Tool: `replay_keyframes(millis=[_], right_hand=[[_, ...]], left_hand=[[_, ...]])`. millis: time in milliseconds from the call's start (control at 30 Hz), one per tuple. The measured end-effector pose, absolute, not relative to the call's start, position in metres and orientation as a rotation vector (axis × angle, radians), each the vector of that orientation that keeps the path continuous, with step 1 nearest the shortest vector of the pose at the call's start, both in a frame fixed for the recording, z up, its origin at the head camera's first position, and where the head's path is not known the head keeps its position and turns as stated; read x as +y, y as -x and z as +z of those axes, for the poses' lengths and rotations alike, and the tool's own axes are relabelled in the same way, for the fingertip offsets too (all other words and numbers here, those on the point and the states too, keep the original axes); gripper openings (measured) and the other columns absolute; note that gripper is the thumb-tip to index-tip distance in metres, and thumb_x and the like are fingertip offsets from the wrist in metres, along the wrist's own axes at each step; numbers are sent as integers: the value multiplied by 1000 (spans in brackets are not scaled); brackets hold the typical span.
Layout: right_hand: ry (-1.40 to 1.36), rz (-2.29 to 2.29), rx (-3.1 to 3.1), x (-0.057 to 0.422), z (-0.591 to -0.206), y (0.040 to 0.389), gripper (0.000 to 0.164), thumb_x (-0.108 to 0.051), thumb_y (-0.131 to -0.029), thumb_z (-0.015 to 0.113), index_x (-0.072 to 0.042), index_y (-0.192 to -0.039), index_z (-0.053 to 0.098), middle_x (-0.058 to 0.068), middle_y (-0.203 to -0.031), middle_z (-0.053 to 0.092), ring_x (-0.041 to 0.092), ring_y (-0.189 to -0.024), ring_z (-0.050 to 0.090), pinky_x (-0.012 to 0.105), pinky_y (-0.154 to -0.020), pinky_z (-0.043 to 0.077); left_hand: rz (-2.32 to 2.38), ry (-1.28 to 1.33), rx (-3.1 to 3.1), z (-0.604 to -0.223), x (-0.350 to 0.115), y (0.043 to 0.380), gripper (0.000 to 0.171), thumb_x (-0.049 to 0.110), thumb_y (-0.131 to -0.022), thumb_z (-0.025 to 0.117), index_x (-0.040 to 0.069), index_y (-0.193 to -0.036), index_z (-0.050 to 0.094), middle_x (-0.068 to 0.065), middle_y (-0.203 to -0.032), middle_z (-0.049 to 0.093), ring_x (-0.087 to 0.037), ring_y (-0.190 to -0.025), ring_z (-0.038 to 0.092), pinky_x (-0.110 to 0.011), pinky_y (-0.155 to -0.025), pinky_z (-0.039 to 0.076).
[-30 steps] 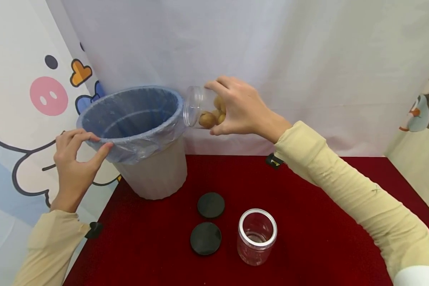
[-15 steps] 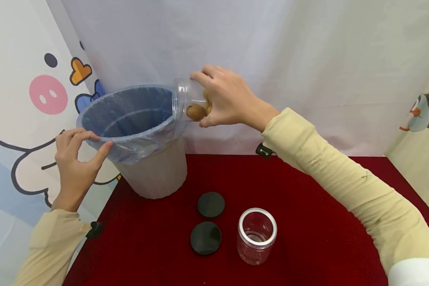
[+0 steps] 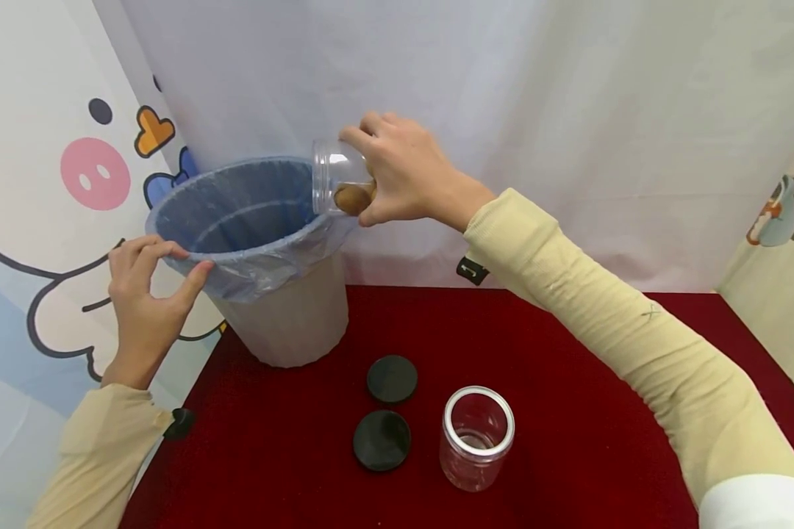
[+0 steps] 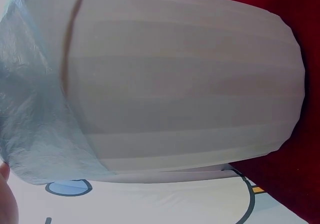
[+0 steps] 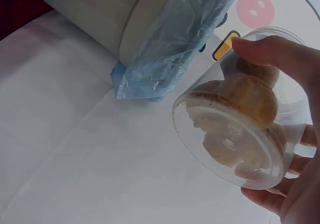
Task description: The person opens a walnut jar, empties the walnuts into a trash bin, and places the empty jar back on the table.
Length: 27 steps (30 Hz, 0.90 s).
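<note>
My left hand [image 3: 147, 305] grips the near left rim of a pale trash can [image 3: 298, 319], thumb outside and fingers over the edge. A blue plastic liner [image 3: 258, 275] covers that rim. My right hand [image 3: 403, 173] holds a clear plastic jar [image 3: 324, 176] on its side at the can's right rim, its mouth turned left over the opening. Several brown roundish pieces [image 5: 250, 97] lie inside the jar, towards its base in the right wrist view; their kind is unclear. The left wrist view mostly shows the can's ribbed wall [image 4: 180, 79].
On the red tabletop [image 3: 265, 455] lie two black round lids, a far one [image 3: 392, 378] and a near one [image 3: 381, 441]. Right of them stands a second clear jar [image 3: 473, 470] with a white rim. A pale curtain [image 3: 569, 147] hangs behind.
My right hand has carried the jar left and slightly up, from beside the trash can to over its right rim. My left hand stays on the rim.
</note>
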State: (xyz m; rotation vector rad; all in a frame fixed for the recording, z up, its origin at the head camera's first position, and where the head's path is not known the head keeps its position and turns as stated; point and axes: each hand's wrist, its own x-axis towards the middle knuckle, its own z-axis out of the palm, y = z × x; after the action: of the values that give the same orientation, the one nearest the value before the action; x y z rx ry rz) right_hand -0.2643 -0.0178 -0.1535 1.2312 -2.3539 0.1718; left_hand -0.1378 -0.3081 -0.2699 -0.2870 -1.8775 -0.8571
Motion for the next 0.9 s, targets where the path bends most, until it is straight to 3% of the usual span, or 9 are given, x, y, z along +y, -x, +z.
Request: replay_keyframes(millis=[700, 900], right_hand=[[-1281, 36, -2284, -43, -145, 267, 76, -34, -59, 73, -9, -127, 52, 10, -102, 45, 26, -87, 38, 36, -76, 31], [-1285, -12, -2262, -48, -145, 267, 73, -34, -60, 72, -10, -126, 51, 11, -102, 45, 27, -86, 36, 36, -76, 29]], left_hand=[[-853, 286, -1862, -270, -308, 139, 30, 12, -75, 75, -11, -89, 61, 20, -101, 45, -2, -104, 37, -28, -91, 25], [-842, 293, -1861, -271, -307, 139, 30, 11, -75, 75, -11, -89, 60, 10, -101, 49, -3, -104, 37, -31, -91, 25]])
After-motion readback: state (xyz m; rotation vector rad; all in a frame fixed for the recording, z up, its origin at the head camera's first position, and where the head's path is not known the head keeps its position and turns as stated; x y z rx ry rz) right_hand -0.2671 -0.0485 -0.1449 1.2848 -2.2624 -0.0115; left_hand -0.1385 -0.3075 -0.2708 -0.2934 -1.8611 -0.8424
